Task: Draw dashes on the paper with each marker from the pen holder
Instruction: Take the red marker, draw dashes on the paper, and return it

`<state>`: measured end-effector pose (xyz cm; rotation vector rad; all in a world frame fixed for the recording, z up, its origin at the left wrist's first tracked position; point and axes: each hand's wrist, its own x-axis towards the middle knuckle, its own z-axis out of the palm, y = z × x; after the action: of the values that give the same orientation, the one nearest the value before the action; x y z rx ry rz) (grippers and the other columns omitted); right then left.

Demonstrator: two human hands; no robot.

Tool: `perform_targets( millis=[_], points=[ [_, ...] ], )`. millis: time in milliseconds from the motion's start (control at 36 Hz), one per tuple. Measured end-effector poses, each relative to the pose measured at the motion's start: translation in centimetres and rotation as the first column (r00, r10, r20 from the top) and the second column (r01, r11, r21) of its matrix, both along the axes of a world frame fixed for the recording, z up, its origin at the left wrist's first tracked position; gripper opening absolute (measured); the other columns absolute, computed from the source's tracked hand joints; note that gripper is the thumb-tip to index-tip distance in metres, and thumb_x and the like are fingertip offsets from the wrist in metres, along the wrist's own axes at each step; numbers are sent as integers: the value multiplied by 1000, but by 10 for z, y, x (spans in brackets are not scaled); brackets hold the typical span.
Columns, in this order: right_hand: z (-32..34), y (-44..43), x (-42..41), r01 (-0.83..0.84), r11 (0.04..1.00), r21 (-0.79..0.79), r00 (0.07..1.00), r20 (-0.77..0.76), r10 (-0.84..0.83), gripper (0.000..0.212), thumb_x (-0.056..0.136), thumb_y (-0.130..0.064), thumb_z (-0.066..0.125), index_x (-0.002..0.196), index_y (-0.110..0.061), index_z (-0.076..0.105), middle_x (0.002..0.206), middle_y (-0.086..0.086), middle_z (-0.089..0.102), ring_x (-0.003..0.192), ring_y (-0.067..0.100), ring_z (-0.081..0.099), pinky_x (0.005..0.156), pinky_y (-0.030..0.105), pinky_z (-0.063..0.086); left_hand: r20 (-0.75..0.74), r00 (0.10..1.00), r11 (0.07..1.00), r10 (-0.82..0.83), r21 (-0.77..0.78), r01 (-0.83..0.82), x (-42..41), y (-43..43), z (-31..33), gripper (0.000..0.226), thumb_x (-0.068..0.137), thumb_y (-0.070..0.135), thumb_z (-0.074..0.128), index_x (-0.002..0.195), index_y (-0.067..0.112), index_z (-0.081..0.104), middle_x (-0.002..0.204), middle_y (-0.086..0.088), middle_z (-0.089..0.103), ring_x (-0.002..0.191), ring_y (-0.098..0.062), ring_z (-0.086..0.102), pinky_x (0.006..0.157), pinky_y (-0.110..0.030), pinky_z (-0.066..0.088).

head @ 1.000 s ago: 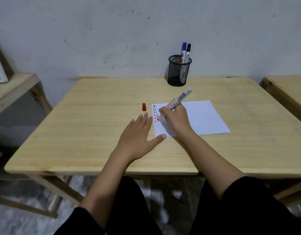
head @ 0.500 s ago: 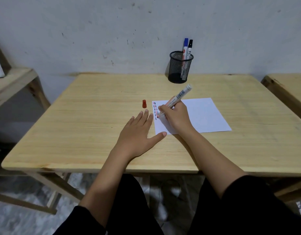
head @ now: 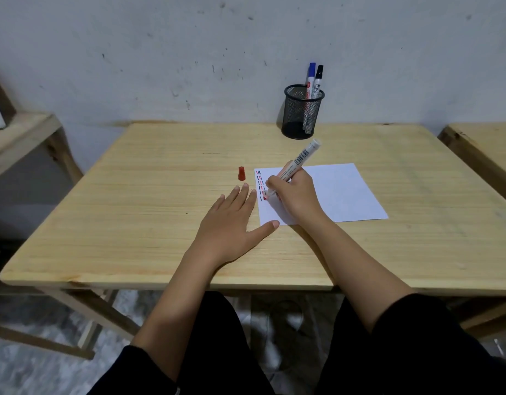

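A white sheet of paper lies on the wooden table. Short red and dark dashes run down its left edge. My right hand grips an uncapped red marker, whose tip touches the paper at the lowest dash. My left hand lies flat on the table, fingers spread, with the thumb on the paper's near left corner. The marker's red cap stands just left of the paper. A black mesh pen holder at the table's far edge holds a blue marker and a black marker.
A plaster wall rises right behind the table. Another wooden table stands at the right, and a wooden shelf with a white frame on it at the left. My legs in dark clothes are under the near edge.
The marker tip has crept a little down the column of dashes. My left hand has stayed flat. The camera view has shifted slightly.
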<state>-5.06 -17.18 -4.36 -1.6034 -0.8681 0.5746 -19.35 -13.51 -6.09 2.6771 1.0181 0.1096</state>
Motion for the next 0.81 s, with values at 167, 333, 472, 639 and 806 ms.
perform_targets(
  millis=[167, 333, 472, 639, 806],
  points=[
    [-1, 0, 1, 7, 1000, 2, 1000, 3, -7, 16, 86, -13, 58, 79, -8, 45, 67, -1, 48, 61, 7, 49, 49, 9, 42, 11, 1000, 1000, 4, 2, -4, 0, 0, -1, 83, 87, 69, 26, 151, 23, 2, 161, 4, -4, 147, -9, -7, 120, -33, -2],
    [2, -4, 8, 102, 994, 48, 981, -170, -93, 17, 81, -16, 64, 71, -17, 49, 63, 1, 55, 51, 8, 48, 54, 20, 40, 48, 999, 1000, 4, 0, -4, 0, 1, -2, 84, 86, 70, 29, 151, 23, 4, 161, 4, -1, 148, -9, -5, 120, -32, -1],
    [10, -11, 28, 120, 984, 134, 919, -390, -59, 16, 78, -16, 72, 82, -7, 59, 66, 2, 53, 55, 8, 51, 61, 19, 45, 369, 914, 966, 171, -244, -82, 0, 5, 12, 72, 85, 55, 54, 143, 19, 32, 149, 3, 32, 137, -13, 33, 106, -27, 31],
    [28, -15, 54, 183, 934, 308, 764, -642, 62, 15, 86, -6, 63, 97, -2, 54, 72, 1, 57, 61, 7, 55, 59, 15, 48, 585, 713, 897, 386, -417, -143, 14, 30, 36, 53, 93, 25, 56, 142, 18, 36, 142, -4, 33, 128, -16, 42, 82, -10, 32],
    [47, -20, 66, 186, 905, 382, 704, -694, 148, 10, 90, -3, 55, 81, -4, 57, 68, -1, 71, 71, 10, 64, 70, 16, 55, 430, 864, 950, 262, -274, -152, 33, 63, 34, 41, 90, 18, 59, 130, 12, 54, 121, -10, 48, 110, -24, 53, 89, -23, 38]
  ],
)
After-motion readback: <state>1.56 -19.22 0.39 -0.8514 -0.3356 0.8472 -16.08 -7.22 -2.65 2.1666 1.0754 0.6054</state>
